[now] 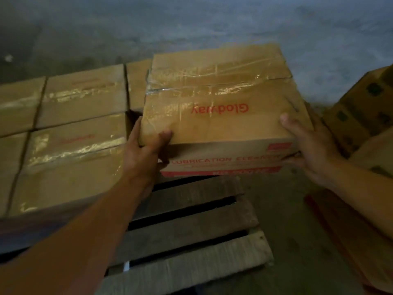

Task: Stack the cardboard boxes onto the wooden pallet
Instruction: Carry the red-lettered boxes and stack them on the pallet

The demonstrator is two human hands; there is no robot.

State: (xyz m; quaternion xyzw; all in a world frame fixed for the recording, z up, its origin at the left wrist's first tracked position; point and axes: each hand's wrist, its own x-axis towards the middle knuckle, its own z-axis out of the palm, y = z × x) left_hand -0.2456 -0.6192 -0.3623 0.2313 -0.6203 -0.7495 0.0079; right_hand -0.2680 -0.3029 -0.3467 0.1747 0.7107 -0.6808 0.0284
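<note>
A taped cardboard box [219, 96] with red print hangs over the far right part of the wooden pallet [191, 235]. My left hand [146, 145] grips its near left corner, thumb on the top face. My right hand [308, 145] grips its near right corner, thumb on top and fingers under the edge. Several like boxes [78, 133] lie flat on the pallet's left half, packed side by side. The box's underside and whether it touches the slats are hidden.
More cardboard boxes [361, 111] are piled on the floor at the right. A flat brown board [340, 231] lies at the right beside the pallet. Grey concrete floor [191, 24] stretches beyond. Bare slats show at the pallet's near right.
</note>
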